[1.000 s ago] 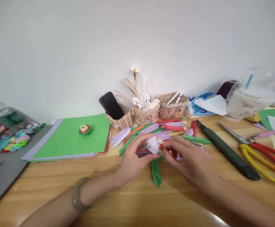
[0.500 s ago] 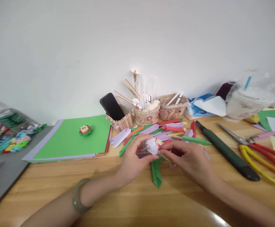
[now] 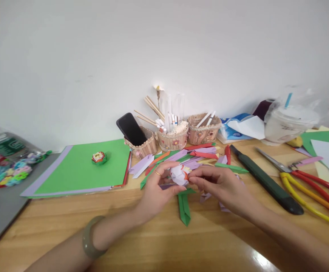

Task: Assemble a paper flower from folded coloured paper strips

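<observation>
Between my hands is a small folded paper flower [image 3: 179, 175], pale lilac-white outside with red and yellow tips showing. My left hand [image 3: 158, 185] grips it from the left, thumb below and fingers above. On its right edge, the fingertips of my right hand [image 3: 217, 185] pinch the reddish petal tips. Folded paper strips [image 3: 201, 155] in lilac, red, green, orange and yellow lie heaped behind my hands. A green folded strip [image 3: 184, 209] rests on the table just below the flower. Another finished-looking paper flower [image 3: 99, 157] sits on the green paper sheets [image 3: 76, 170] at left.
Three craft baskets [image 3: 172, 141] stand along the wall, one with a phone [image 3: 130, 129]. A green-handled cutter [image 3: 266, 181], scissors with yellow handles [image 3: 286, 185], and a lidded cup [image 3: 289, 124] are at right. A plastic bottle [image 3: 5, 145] and colourful crocheted pieces [image 3: 19, 170] lie far left.
The view has shifted slightly, so everything sits a little further left. My right fingers have closed in on the flower's edge, while my left hand keeps its hold.
</observation>
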The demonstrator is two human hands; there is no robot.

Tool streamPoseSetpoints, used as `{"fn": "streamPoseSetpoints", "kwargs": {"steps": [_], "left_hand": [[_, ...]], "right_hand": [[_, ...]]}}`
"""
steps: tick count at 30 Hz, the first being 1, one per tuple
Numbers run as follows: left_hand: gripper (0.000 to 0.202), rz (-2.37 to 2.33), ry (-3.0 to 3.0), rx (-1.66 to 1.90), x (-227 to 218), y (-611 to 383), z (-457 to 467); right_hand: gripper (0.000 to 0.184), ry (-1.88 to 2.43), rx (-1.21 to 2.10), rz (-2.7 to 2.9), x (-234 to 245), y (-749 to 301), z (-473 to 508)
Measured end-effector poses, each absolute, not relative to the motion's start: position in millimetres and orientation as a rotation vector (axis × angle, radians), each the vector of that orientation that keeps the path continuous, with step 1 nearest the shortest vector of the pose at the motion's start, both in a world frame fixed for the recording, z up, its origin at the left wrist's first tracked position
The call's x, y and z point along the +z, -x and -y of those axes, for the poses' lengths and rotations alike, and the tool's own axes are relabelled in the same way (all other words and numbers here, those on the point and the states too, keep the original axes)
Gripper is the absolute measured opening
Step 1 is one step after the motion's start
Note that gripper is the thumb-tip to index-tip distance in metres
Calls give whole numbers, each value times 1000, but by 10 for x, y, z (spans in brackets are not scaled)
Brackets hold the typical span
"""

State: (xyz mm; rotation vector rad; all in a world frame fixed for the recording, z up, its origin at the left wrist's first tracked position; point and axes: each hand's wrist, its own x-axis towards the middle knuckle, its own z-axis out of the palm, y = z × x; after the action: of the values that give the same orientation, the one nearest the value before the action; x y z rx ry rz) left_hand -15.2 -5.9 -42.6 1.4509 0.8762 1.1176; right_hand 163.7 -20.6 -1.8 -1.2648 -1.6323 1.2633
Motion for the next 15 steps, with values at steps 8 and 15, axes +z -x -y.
{"fn": "streamPoseSetpoints", "kwargs": {"steps": [8,15], "left_hand": [[45,-771,-1444,1146,-442,175,48],[46,-758,-1442,1141,-462,168,53]], "right_hand": [[33,1251,1528,1459,16,-1672,172],[27,1276,1542,1393,-39,-1660,163]]}}
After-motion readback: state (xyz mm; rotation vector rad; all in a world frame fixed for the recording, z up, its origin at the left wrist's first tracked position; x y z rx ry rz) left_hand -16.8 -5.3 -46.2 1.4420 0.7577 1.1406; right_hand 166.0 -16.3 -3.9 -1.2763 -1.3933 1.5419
